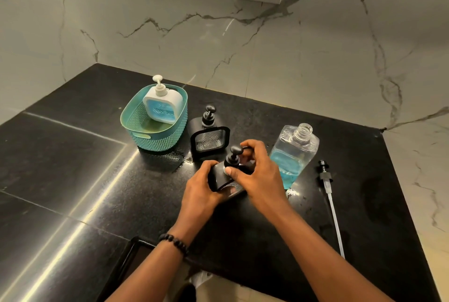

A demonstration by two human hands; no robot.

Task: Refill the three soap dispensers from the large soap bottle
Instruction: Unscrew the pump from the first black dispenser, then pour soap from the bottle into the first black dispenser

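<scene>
Table point(315, 216) of black polished stone meets a marbled wall. On it, a teal basket point(155, 136) holds a white dispenser point(162, 104) showing blue soap. Just right of the basket stands a black dispenser point(210, 138) with its pump on. Further right, the large soap bottle point(295, 151) stands uncapped, about a third full of blue soap, its pump and tube point(330, 202) lying beside it.

At the front, both hands work a second black dispenser point(222, 176). The left hand point(200, 192) grips its body; the right hand point(257, 172) curls its fingers around the pump head point(234, 158).

Whether the pump is being loosened or tightened cannot be told. Either way, judging from the grip, it would help to hold the body flat and firm, turn only the collar, and keep the dispenser upright to avoid spills.
</scene>
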